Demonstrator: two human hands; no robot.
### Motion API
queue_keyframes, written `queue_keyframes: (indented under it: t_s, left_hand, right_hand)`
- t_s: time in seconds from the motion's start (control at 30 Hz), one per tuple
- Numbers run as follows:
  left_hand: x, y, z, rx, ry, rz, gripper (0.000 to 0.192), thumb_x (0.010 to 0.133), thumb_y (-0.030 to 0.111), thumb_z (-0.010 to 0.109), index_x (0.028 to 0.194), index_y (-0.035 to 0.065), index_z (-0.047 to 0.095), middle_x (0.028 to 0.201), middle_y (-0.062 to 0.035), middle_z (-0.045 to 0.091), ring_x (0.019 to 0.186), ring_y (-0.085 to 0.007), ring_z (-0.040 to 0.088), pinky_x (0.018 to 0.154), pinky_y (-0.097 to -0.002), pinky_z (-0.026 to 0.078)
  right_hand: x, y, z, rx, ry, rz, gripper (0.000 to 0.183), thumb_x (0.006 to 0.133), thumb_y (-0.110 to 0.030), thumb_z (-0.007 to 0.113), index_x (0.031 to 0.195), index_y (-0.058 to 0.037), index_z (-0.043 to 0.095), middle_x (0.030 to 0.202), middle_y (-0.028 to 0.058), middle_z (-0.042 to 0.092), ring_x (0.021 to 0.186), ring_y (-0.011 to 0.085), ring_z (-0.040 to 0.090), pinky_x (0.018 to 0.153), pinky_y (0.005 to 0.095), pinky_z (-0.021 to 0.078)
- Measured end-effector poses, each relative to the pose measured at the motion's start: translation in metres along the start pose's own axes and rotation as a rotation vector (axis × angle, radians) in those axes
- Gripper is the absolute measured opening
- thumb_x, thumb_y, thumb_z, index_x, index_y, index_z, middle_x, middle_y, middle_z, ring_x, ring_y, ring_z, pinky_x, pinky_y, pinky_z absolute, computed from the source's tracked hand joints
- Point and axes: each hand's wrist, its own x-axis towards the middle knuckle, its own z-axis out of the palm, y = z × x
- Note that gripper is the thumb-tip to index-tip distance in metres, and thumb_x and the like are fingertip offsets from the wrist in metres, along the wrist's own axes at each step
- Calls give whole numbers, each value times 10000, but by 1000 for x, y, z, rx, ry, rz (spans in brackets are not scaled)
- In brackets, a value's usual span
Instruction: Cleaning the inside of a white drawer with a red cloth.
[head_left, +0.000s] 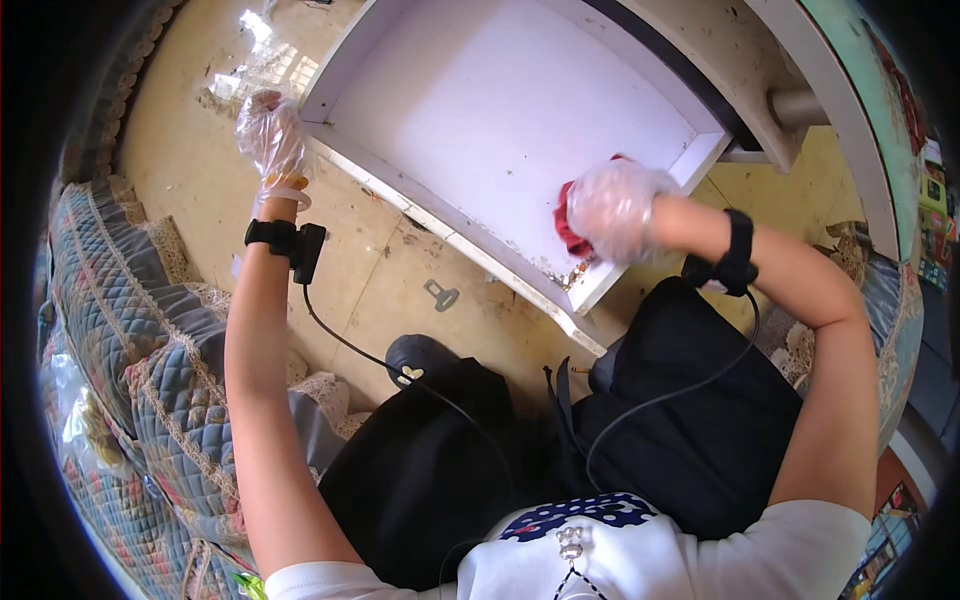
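A white drawer (480, 97) is pulled out in front of me. My right hand (619, 210), in a clear plastic glove and blurred, grips a red cloth (571, 221) inside the drawer, by its near right corner. Crumbs and small debris (574, 276) lie in that corner below the cloth. My left hand (271, 139), gloved in the same thin plastic, is curled beside the drawer's left corner. Whether its fingers hold the drawer's edge or anything else cannot be made out.
A metal seat-belt-style tongue (441, 295) lies on the stained tile floor (352, 247). Quilted blue fabric with lace trim (161, 330) is at my left. A plastic bag (90, 427) rests on it. Cables (352, 349) run from both wrist-worn devices. My knees are close under the drawer.
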Motion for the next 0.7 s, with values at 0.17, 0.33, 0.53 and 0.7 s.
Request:
queue_keyframes:
  t_s: [0.17,0.33,0.53,0.7]
  left_hand:
    - [1,-2,2,-40,4,-41,182,710,115,592,868,36,635,762,-77,629,691,-176,587,643,-296,472]
    - [1,1,1,43,-24,-62,184,737,127,616,895,34,625,786,-80,630,719,-174,580,667,-301,465]
    - [4,9,-4,58,-41,-89,216,720,149,607,897,29,636,795,-97,644,712,-192,597,670,-299,475]
    - [3,4,-1,7,-45,-111,236,706,151,609,903,27,646,789,-99,650,710,-182,608,656,-293,482]
  right_hand:
    - [14,-26,8,2,-2,-34,192,652,-108,583,791,-14,675,785,146,657,742,280,652,609,372,531]
    - [13,-4,-11,319,-90,-147,323,636,-75,565,941,-81,670,820,114,633,827,277,619,637,403,500]
    - [-21,31,-16,80,896,-268,211,630,-73,581,827,-59,657,807,122,620,811,327,591,730,393,487]
    - [-33,35,-24,97,797,-395,177,625,-123,649,793,-67,652,857,108,608,868,311,575,784,383,475]
